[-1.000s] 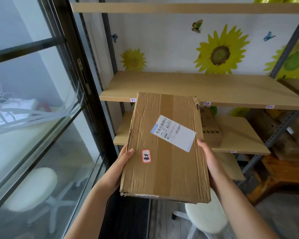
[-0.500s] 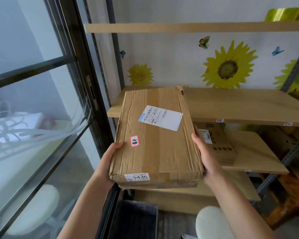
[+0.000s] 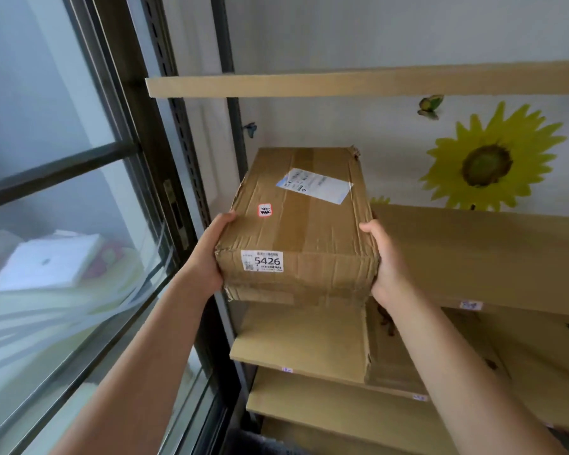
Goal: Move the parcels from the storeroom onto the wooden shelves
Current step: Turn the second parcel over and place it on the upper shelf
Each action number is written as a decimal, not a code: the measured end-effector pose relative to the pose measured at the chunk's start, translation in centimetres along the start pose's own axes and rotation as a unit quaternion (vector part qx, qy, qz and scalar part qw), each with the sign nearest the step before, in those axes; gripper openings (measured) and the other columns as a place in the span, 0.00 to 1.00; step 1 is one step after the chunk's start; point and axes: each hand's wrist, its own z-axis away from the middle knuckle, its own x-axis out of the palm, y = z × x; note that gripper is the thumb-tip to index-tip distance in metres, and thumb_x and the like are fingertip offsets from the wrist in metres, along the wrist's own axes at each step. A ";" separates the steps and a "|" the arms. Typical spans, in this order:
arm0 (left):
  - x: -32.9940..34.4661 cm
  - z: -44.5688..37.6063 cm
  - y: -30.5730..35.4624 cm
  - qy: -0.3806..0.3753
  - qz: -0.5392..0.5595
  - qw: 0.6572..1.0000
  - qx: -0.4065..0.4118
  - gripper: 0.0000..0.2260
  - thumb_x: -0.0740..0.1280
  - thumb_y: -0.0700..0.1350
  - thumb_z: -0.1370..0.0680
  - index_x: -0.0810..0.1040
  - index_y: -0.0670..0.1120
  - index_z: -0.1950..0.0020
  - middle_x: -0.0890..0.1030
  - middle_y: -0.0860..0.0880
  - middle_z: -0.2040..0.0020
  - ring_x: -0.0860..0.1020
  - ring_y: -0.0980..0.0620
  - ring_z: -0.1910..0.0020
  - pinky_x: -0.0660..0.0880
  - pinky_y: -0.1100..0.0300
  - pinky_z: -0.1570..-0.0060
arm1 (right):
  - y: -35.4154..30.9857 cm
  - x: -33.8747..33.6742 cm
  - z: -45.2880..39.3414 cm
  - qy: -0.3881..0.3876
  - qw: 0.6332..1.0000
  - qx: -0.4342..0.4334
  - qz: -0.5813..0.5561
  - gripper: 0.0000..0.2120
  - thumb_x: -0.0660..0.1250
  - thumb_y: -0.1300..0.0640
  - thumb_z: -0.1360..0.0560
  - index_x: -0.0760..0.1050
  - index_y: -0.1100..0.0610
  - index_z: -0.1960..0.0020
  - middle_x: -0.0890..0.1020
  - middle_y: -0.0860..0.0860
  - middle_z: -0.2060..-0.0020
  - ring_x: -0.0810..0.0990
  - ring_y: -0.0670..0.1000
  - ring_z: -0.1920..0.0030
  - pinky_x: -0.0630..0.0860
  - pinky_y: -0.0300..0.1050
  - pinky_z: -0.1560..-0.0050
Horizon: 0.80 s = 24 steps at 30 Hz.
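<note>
A creased brown cardboard parcel (image 3: pixel 306 224) with a white shipping label, a small red-edged sticker and a "5426" tag lies flat at the left end of the middle wooden shelf (image 3: pixel 480 254). Its near end overhangs the shelf's front edge. My left hand (image 3: pixel 211 254) grips the parcel's near left corner. On the near right side, my right hand (image 3: pixel 383 261) holds it. Whether the parcel's far end rests on the board is hidden.
A higher wooden shelf (image 3: pixel 358 83) runs above. Lower shelves (image 3: pixel 296 339) sit below, one carrying another cardboard box (image 3: pixel 404 353). A dark metal upright (image 3: pixel 234 133) and a glass door frame (image 3: pixel 138 152) stand close on the left. Sunflower stickers (image 3: pixel 486 162) decorate the back wall.
Both hands have lifted the parcel up and pushed it forward, from in front of the shelves to the left end of the middle shelf. The view has tilted upward.
</note>
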 end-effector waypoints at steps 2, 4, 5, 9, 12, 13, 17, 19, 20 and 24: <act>0.1 -2.1 0.9 0.006 -0.004 1.000 -0.011 0.10 0.68 0.53 0.23 0.81 0.47 0.52 0.86 0.48 0.65 0.85 0.49 0.68 0.82 0.57 0.65 | -0.2 0.9 -2.4 0.000 1.000 -0.004 0.015 0.19 0.65 0.53 0.27 0.79 0.54 0.38 0.86 0.51 0.57 0.85 0.51 0.58 0.81 0.47 0.55; -0.1 -4.0 1.6 0.015 -0.009 1.000 -0.017 0.11 0.69 0.54 0.24 0.81 0.47 0.52 0.85 0.47 0.65 0.85 0.49 0.69 0.83 0.56 0.66 | 0.0 1.7 -4.3 -0.001 1.000 0.001 0.031 0.23 0.66 0.50 0.29 0.78 0.54 0.35 0.85 0.51 0.54 0.84 0.53 0.54 0.80 0.50 0.49; -0.2 -4.9 1.8 0.022 -0.013 0.999 -0.019 0.11 0.70 0.54 0.25 0.81 0.47 0.51 0.85 0.47 0.65 0.85 0.48 0.69 0.83 0.55 0.66 | 0.1 1.9 -5.2 0.000 0.999 0.005 0.034 0.24 0.66 0.50 0.29 0.78 0.54 0.34 0.84 0.51 0.54 0.84 0.53 0.53 0.79 0.50 0.49; -0.9 -7.8 2.3 0.049 -0.022 0.998 -0.026 0.14 0.72 0.55 0.28 0.82 0.47 0.50 0.85 0.48 0.66 0.84 0.49 0.69 0.82 0.56 0.66 | 0.6 3.5 -7.1 0.000 0.999 0.010 0.041 0.20 0.64 0.52 0.26 0.77 0.55 0.35 0.83 0.51 0.56 0.82 0.51 0.58 0.79 0.44 0.58; -1.2 -9.2 2.3 0.075 -0.017 0.997 -0.030 0.12 0.72 0.55 0.28 0.82 0.48 0.53 0.84 0.48 0.69 0.83 0.50 0.72 0.82 0.57 0.69 | 1.0 4.7 -8.0 0.004 0.999 0.012 0.051 0.24 0.65 0.48 0.32 0.77 0.52 0.37 0.83 0.52 0.52 0.83 0.53 0.54 0.78 0.48 0.51; -1.5 -9.8 2.2 0.082 -0.018 0.996 -0.030 0.12 0.72 0.56 0.27 0.81 0.48 0.55 0.83 0.49 0.70 0.83 0.50 0.73 0.81 0.58 0.70 | 1.1 5.0 -8.3 0.006 0.998 0.013 0.058 0.26 0.65 0.48 0.33 0.77 0.52 0.36 0.83 0.53 0.51 0.82 0.53 0.53 0.78 0.49 0.49; -2.3 -11.1 1.4 0.099 -0.005 0.994 -0.037 0.13 0.70 0.58 0.26 0.81 0.48 0.57 0.82 0.49 0.72 0.82 0.51 0.74 0.80 0.59 0.66 | 1.8 5.6 -9.1 0.005 0.996 0.019 0.085 0.22 0.65 0.47 0.34 0.78 0.52 0.41 0.82 0.52 0.51 0.81 0.53 0.51 0.77 0.51 0.44; -2.5 -11.3 1.2 0.095 -0.011 0.995 -0.035 0.14 0.69 0.59 0.26 0.81 0.49 0.57 0.83 0.49 0.71 0.83 0.51 0.73 0.79 0.57 0.63 | 2.4 5.2 -9.5 0.012 0.996 0.026 0.090 0.16 0.65 0.47 0.34 0.78 0.51 0.49 0.82 0.52 0.52 0.80 0.53 0.51 0.76 0.51 0.42; -2.5 -11.2 1.2 0.090 -0.013 0.995 -0.033 0.14 0.69 0.59 0.26 0.82 0.49 0.57 0.83 0.49 0.70 0.83 0.51 0.72 0.79 0.56 0.63 | 2.6 5.0 -9.6 0.012 0.995 0.027 0.092 0.14 0.66 0.46 0.34 0.77 0.50 0.51 0.82 0.52 0.52 0.80 0.54 0.51 0.76 0.52 0.41; -3.1 -10.9 1.6 0.049 -0.011 0.999 -0.019 0.12 0.67 0.56 0.23 0.82 0.48 0.57 0.84 0.49 0.67 0.83 0.51 0.69 0.79 0.55 0.59 | 2.1 4.5 -9.3 0.014 0.991 0.027 0.131 0.14 0.67 0.45 0.32 0.77 0.49 0.48 0.82 0.51 0.49 0.80 0.52 0.49 0.75 0.52 0.40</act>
